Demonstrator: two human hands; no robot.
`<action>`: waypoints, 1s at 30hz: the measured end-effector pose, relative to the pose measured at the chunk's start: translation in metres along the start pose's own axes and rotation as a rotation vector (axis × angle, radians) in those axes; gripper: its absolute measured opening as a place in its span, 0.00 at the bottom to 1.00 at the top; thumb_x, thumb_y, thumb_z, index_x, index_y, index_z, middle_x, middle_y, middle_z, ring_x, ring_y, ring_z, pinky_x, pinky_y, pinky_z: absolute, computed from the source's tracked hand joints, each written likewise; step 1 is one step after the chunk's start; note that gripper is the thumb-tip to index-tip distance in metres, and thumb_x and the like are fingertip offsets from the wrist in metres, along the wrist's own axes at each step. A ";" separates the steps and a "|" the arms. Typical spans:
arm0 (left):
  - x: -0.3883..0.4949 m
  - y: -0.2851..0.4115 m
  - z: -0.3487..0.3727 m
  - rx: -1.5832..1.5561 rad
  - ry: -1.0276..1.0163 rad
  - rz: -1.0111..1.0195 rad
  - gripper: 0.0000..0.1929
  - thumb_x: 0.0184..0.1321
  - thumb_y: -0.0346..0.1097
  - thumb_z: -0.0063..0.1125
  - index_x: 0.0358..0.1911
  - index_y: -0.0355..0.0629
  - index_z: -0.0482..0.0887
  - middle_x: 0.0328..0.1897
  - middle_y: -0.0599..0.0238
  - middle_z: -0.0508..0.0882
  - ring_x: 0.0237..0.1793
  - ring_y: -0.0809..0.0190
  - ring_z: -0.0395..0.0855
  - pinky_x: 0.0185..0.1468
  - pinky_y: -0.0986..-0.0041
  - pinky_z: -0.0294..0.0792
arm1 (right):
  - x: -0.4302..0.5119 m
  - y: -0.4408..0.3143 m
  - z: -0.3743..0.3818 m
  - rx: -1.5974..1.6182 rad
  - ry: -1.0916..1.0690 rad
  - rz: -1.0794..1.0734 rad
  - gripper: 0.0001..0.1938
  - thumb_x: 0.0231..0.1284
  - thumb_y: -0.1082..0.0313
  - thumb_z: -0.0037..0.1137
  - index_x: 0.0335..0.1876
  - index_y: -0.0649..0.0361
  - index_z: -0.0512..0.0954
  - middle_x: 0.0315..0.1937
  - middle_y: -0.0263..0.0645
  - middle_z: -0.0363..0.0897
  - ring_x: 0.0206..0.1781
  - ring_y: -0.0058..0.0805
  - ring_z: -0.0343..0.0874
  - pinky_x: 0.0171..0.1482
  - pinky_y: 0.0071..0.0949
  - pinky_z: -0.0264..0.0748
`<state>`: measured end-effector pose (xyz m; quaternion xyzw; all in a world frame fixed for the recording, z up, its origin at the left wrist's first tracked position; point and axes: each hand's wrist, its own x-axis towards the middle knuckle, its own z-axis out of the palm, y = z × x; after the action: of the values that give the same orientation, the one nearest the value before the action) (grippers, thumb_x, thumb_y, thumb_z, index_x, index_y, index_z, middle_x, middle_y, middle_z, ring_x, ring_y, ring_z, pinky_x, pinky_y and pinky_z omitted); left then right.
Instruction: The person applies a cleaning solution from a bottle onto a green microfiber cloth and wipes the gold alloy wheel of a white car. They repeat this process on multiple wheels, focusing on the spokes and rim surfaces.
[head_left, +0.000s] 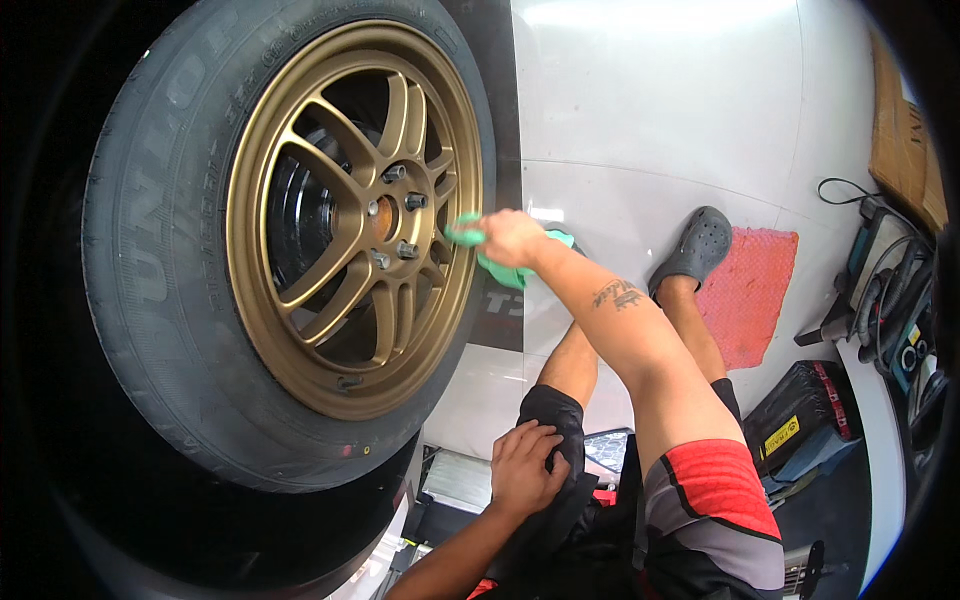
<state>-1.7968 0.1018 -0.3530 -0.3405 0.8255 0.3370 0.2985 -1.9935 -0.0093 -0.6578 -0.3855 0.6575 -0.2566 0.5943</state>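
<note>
My right hand (510, 236) grips a green cloth (506, 271), with part of it wrapped over the forefinger against the spokes at the right side of a bronze alloy wheel (352, 169). Several bare wheel studs (394, 174) stick out around the rusty centre bore (384, 217). A black tyre (161, 277) with raised lettering surrounds the rim. Between the spokes a black brake drum or disc (296, 214) partly shows. My left hand (525, 469) rests, holding nothing, on my bent knee in black shorts (551, 409).
Glossy pale floor tiles (645, 97) meet a dark strip (504, 90) beside the tyre. A red mat (750, 300) lies by my grey clog (694, 244). Along the right stand a cardboard box (900, 135), corded equipment (885, 262) and a black case (802, 412).
</note>
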 end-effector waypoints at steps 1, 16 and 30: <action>0.001 0.000 0.000 -0.001 0.006 -0.003 0.14 0.55 0.37 0.72 0.46 0.51 0.93 0.57 0.69 0.91 0.66 0.51 0.85 0.70 0.56 0.71 | 0.004 0.005 -0.008 0.115 0.146 0.088 0.29 0.72 0.58 0.56 0.77 0.22 0.77 0.56 0.48 0.90 0.60 0.52 0.89 0.65 0.51 0.83; 0.003 -0.003 -0.003 0.027 -0.034 -0.003 0.14 0.55 0.37 0.72 0.47 0.51 0.92 0.58 0.70 0.91 0.67 0.52 0.84 0.70 0.56 0.71 | 0.033 -0.014 -0.028 0.956 -0.034 -0.043 0.25 0.72 0.69 0.58 0.75 0.50 0.82 0.41 0.30 0.88 0.43 0.21 0.82 0.54 0.27 0.79; 0.005 -0.005 -0.005 0.030 -0.043 -0.011 0.14 0.58 0.40 0.70 0.47 0.49 0.93 0.59 0.70 0.91 0.68 0.53 0.83 0.72 0.57 0.69 | 0.040 -0.009 -0.049 0.472 0.100 0.145 0.25 0.71 0.59 0.56 0.73 0.45 0.81 0.56 0.49 0.91 0.59 0.45 0.90 0.65 0.46 0.84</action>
<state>-1.7972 0.0936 -0.3555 -0.3331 0.8219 0.3304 0.3231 -2.0400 -0.0524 -0.6661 -0.1744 0.6338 -0.3784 0.6517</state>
